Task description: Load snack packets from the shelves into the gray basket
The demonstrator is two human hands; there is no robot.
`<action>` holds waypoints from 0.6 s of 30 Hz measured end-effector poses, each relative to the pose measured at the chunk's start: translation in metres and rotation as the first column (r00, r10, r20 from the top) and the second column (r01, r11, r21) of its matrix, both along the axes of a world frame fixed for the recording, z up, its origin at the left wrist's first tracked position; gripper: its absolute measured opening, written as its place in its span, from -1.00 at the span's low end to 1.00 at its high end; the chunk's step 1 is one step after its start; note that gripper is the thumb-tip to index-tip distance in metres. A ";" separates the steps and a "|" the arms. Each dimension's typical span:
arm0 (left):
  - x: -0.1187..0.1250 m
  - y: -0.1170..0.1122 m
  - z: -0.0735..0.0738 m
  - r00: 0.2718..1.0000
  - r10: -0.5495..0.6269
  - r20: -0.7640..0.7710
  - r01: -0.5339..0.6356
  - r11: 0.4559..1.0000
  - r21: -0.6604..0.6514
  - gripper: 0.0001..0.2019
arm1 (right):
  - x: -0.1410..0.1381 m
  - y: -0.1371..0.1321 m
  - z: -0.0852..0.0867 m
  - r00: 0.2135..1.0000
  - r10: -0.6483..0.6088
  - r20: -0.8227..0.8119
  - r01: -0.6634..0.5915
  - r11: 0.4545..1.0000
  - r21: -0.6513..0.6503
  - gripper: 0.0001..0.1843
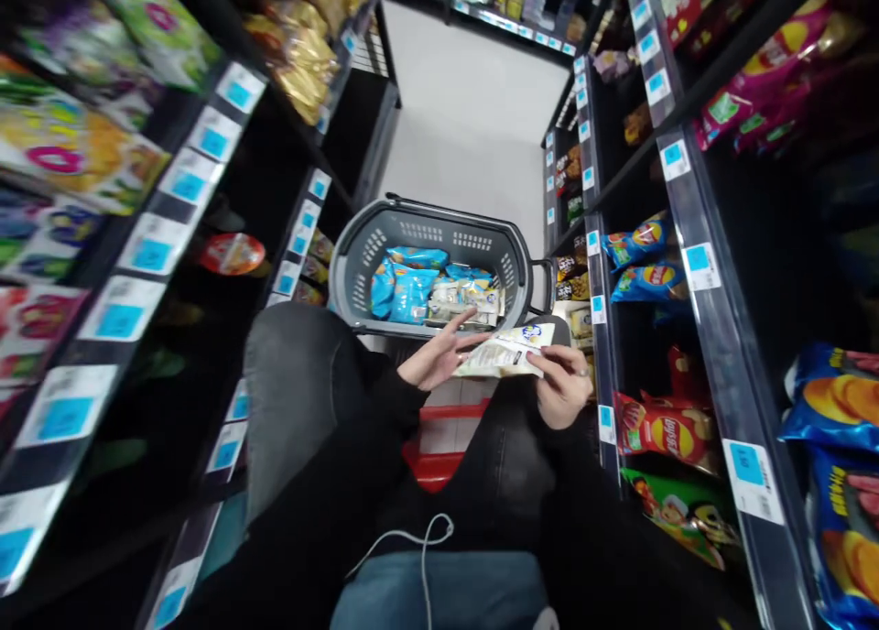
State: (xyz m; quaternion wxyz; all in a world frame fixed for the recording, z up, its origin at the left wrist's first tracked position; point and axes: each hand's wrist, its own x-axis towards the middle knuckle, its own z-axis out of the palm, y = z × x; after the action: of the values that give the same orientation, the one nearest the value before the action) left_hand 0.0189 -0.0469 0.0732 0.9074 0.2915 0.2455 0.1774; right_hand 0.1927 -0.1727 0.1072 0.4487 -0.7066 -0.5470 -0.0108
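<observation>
Just above my lap, my right hand (563,387) grips the right end of a white snack packet (504,353) with a blue logo and small print. A ring shows on one of its fingers. My left hand (439,353) is at the packet's left end with its fingers stretched out and apart; whether the fingertips touch the packet is hard to tell. Beyond both hands stands a grey shopping basket (422,216) with perforated walls. Blue snack bags (414,293) fill its left part. White and cream packets (467,296) lie in its right part.
Black shelves with blue-and-white price tags (152,255) line both sides closely. Red chip bags (669,431) and blue chip bags (638,239) sit on the right shelves. Pale floor (473,90) stretches beyond the basket. A red stool (438,470) shows between my legs. A white cable (424,543) hangs over my front.
</observation>
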 end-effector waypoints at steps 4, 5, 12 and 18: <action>-0.010 0.004 0.002 0.974 0.191 -0.119 -0.176 0.977 0.123 -0.39 | -0.020 0.014 -0.010 0.971 0.119 -0.208 -0.119 0.993 0.011 -0.73; -0.011 0.005 0.000 0.962 0.233 -0.144 -0.213 0.966 0.145 -0.41 | -0.022 0.015 -0.013 0.955 0.115 -0.273 -0.122 0.993 -0.009 -0.71; -0.009 0.010 -0.008 0.947 0.288 -0.143 -0.252 0.941 0.227 -0.48 | -0.016 0.017 -0.033 0.506 0.213 -0.836 -0.308 0.950 0.055 -0.53; -0.009 0.008 -0.012 0.939 0.274 -0.207 -0.154 0.875 0.460 -0.64 | -0.015 0.022 -0.041 0.651 0.163 -0.742 -0.304 0.951 -0.057 -0.58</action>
State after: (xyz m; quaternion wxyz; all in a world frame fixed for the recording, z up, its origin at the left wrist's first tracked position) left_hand 0.0104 -0.0390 0.0613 0.7521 0.4793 0.3496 0.2872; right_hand 0.1781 -0.1507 0.0661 0.5620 -0.6122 -0.4085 0.3775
